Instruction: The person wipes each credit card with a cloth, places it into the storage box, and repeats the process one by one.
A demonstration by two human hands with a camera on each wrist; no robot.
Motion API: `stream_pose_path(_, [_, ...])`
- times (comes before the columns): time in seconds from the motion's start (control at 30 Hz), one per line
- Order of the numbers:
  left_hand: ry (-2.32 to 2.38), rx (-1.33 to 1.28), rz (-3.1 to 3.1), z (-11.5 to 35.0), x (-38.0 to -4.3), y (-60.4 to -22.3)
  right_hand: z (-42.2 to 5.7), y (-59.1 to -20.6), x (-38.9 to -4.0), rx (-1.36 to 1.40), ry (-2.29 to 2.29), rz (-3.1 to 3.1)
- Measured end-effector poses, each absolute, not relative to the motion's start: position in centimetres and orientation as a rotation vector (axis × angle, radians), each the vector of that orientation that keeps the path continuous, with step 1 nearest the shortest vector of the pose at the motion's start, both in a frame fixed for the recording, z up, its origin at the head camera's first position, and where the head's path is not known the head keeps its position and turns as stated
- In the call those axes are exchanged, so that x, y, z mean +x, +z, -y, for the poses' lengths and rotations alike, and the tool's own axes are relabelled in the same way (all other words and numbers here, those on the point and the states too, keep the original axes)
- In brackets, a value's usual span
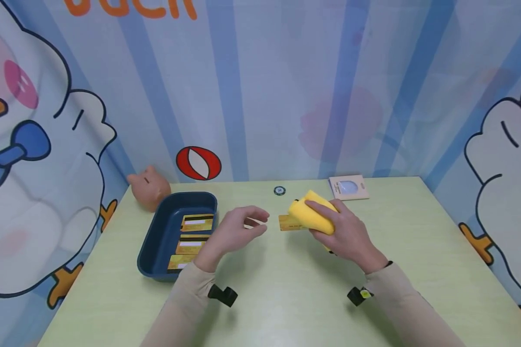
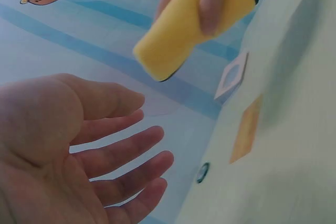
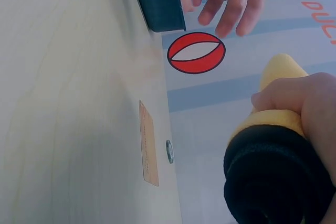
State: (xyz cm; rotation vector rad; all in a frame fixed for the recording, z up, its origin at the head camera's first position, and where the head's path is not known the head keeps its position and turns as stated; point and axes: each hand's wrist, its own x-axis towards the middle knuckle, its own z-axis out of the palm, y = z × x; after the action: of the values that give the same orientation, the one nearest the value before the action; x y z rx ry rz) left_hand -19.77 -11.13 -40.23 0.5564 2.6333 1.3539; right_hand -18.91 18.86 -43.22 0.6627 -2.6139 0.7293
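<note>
My right hand [image 1: 347,233] grips a soft yellow roll [image 1: 308,214], cloth-like, above the table. In the right wrist view the near end of this roll is black [image 3: 270,169]. Below and to its left a gold card [image 1: 289,222] lies on the table, partly hidden by the roll in the head view. My left hand [image 1: 236,229] hovers just left of that card and holds nothing; its fingers are spread and loosely bent in the left wrist view. Beside the left hand stands a dark blue tray [image 1: 146,246] with three gold cards [image 1: 191,245] in it.
A pink piggy bank [image 1: 149,189] stands behind the tray at the back left. Near the table's back edge lie a round dark chip [image 1: 280,191] and a flat pale pink box [image 1: 349,188]. A printed curtain [image 1: 269,96] hangs behind the table.
</note>
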Motion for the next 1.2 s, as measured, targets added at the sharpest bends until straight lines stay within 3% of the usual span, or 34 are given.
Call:
stream_pose_path(0.8, [1.535,0.268,-2.663,5.6,-24.3,-47.9,-19.0,-43.4,-18.8,0.636,0.751,2.626])
stream_pose_path(1.2, [1.417,0.267,-2.768,3.7,-25.3,-49.5,-18.9,-43.7,-19.0,0.652,0.729,2.623])
